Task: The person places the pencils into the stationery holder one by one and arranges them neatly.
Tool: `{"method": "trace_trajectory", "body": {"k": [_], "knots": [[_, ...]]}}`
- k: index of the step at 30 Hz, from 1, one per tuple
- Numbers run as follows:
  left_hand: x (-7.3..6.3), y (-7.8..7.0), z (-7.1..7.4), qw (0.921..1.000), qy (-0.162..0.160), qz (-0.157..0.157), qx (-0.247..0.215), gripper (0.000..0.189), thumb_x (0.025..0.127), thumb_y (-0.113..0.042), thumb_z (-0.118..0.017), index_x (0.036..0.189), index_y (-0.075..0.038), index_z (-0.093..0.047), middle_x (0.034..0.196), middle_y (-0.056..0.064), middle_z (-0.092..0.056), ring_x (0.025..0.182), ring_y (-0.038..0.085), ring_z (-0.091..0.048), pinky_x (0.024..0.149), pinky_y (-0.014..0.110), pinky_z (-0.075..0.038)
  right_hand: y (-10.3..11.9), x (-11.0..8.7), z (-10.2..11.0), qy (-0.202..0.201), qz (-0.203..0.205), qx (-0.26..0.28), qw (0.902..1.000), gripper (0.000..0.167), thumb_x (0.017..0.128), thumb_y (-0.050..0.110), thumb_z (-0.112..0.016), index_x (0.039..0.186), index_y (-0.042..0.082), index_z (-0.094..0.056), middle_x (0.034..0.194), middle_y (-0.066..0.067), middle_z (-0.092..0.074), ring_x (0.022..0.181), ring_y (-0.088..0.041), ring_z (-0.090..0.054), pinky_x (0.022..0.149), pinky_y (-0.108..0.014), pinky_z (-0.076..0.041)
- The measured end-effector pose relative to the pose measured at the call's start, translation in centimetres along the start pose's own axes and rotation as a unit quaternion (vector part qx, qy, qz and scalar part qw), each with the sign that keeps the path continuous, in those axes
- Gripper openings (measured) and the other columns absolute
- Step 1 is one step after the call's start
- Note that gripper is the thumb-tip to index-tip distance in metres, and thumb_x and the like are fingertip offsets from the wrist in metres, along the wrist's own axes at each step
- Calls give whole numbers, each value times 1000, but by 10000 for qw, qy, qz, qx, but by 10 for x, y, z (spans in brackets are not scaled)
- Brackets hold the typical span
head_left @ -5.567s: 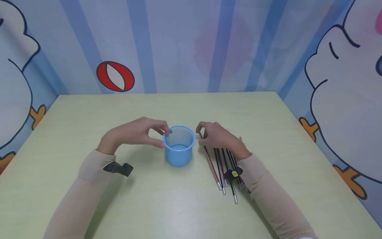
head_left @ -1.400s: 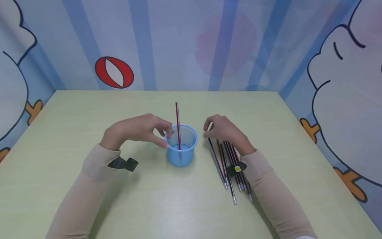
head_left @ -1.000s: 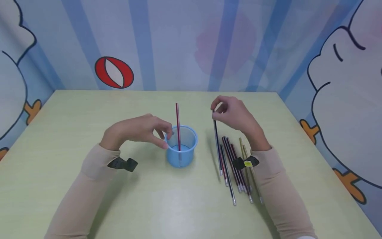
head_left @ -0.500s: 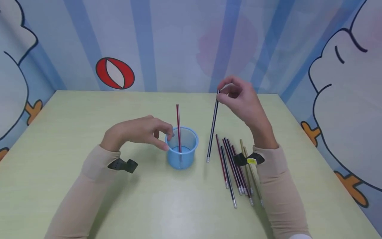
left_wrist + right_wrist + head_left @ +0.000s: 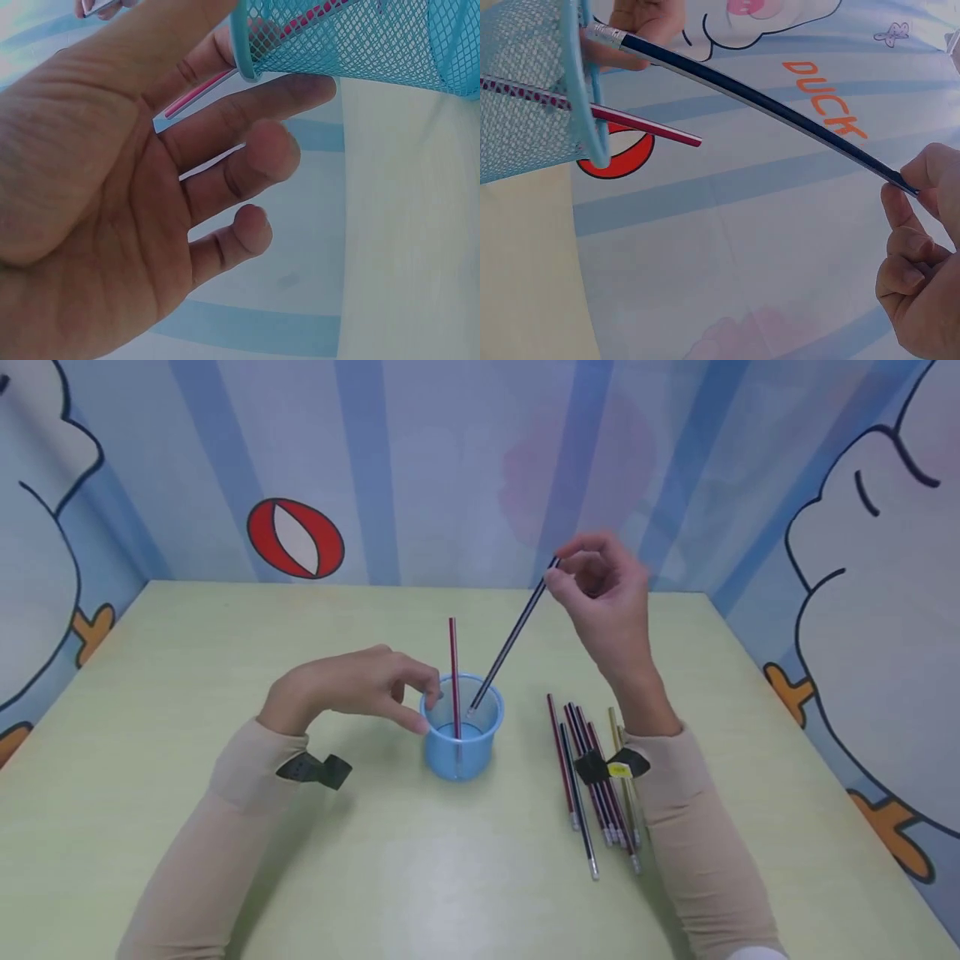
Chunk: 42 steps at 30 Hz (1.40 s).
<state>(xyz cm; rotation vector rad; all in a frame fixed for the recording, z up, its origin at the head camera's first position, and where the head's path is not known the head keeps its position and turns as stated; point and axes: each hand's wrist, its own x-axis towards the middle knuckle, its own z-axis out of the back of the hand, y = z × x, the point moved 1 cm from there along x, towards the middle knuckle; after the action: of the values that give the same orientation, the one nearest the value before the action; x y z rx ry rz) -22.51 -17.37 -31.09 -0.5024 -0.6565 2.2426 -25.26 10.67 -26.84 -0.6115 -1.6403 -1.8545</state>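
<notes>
A light blue mesh pen holder [image 5: 471, 762] stands upright on the table. My left hand [image 5: 358, 687] grips its left rim, index finger inside and thumb outside; in the left wrist view the other fingers are loosely bent below the rim [image 5: 242, 45]. Inside the holder leans a red striped pencil [image 5: 453, 647]. Up at the right, my right hand [image 5: 609, 602] pinches a dark blue striped pencil [image 5: 513, 633] by its upper end between thumb and fingers. That pencil slants down left, its eraser tip at the holder's mouth, as the right wrist view also shows along the pencil [image 5: 754, 96].
Several striped pencils [image 5: 568, 777], dark and red, lie loosely side by side right of the holder. Yellowish pencils [image 5: 615, 727] lie partly hidden under my right wrist. Behind the table [image 5: 337, 877] rises a blue striped backdrop [image 5: 442, 485] with cartoon prints.
A red pencil that was in my right hand came to stand in the holder. My right hand then lifted the dark blue pencil from the pile and tilted its eraser end left into the holder's mouth.
</notes>
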Motion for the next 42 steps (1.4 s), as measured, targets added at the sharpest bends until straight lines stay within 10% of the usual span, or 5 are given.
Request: {"method": "trace_trajectory", "body": {"k": [10, 21, 34, 42], "knots": [[4, -2, 1, 10000, 70, -27, 56, 27, 88, -32, -78, 104, -15, -64, 94, -5, -63, 68, 17, -56, 66, 34, -46, -23, -15, -34, 1186, -319, -1236, 9847, 13, 91, 8, -68, 104, 9, -66, 88, -4, -70, 59, -20, -44, 54, -28, -36], [1, -2, 3, 9999, 29, -36, 102, 27, 88, -33, -78, 104, -15, -65, 95, -5, -64, 70, 17, -57, 65, 35, -47, -36, -24, -60, 1972, -566, -1236, 9709, 21, 95, 16, -68, 116, 17, -68, 94, -1, -73, 60, -18, -51, 57, -30, -42], [1, 0, 1, 9999, 46, -96, 94, 25, 89, -32, -77, 103, -16, -64, 94, -6, -64, 69, 17, -57, 65, 35, -46, -33, -16, -45, 3193, -818, -1357, 9343, 39, 100, 15, -61, 139, 24, -59, 106, 0, -72, 66, -21, -60, 65, -33, -46], [0, -1, 1, 9999, 54, 5, 86, 23, 89, -31, -77, 102, -18, -64, 94, -5, -63, 67, 17, -56, 65, 35, -46, -32, -5, -10, 3418, -1135, -1497, 9208, 33, 100, 13, -60, 132, 19, -63, 111, -2, -70, 97, -16, -67, 83, -38, -51]]}}
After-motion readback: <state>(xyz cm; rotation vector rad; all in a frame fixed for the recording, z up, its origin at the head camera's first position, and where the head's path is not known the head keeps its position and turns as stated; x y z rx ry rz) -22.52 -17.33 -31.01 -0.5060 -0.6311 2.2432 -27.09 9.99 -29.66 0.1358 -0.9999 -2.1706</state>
